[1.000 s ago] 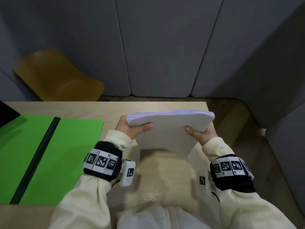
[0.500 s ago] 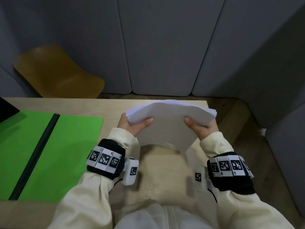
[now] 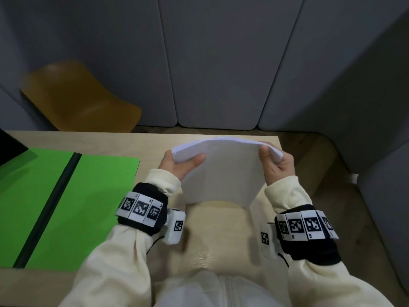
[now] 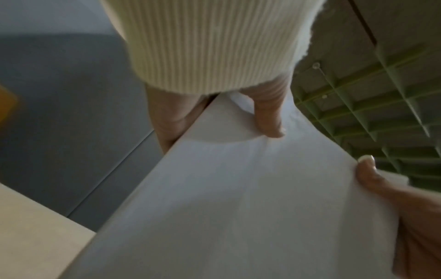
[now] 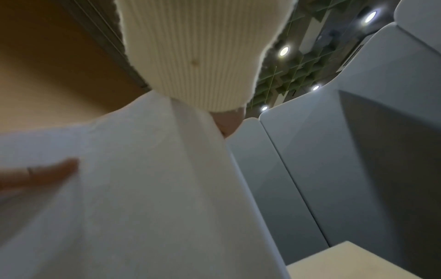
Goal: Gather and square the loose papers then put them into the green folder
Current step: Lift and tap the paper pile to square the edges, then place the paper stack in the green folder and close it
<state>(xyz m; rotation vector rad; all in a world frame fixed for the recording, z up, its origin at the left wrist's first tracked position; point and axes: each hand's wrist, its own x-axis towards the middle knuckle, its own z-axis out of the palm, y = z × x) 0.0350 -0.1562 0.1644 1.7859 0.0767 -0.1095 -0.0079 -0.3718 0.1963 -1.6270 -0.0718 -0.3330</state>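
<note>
Head view: the papers (image 3: 223, 171) were held upright as one stack above the table's (image 3: 199, 139) right part, lower edge hanging just over the wood and seemingly clear of it, top edge bowed into an arch.
Papers, close up: the left wrist view showed the stack's broad face (image 4: 238, 207) running away smooth; individual sheet edges were too blurred to judge for alignment.
Left hand: the left hand (image 3: 177, 163) pinched the stack's upper left corner, thumb curled over the near face, fingers hidden behind.
Right hand: the right hand (image 3: 276, 167) clamped the upper right corner the same way, thumb in front; the right wrist view gave only a blurred fingertip across the sheet, so the back fingers could not be told.
Folder: the folder (image 3: 84, 207) lay open and flat at the table's left, dark spine down its middle, well apart from the stack.
Step in hand: squaring, by the look of it, with filing not yet begun.
Doing it well: both pinches would likely need loosening so the sheets could slide, then the lower edge tapped flat on the table; the arch should be let out first, since bowed sheets lock together. A side edge would probably want the same tap.
Risk: too slack a grip could let sheets fan out or slip off the table's near edge.
Surroundings: a brown chair (image 3: 77, 100) stood beyond the table, against grey padded panels (image 3: 221, 63).
</note>
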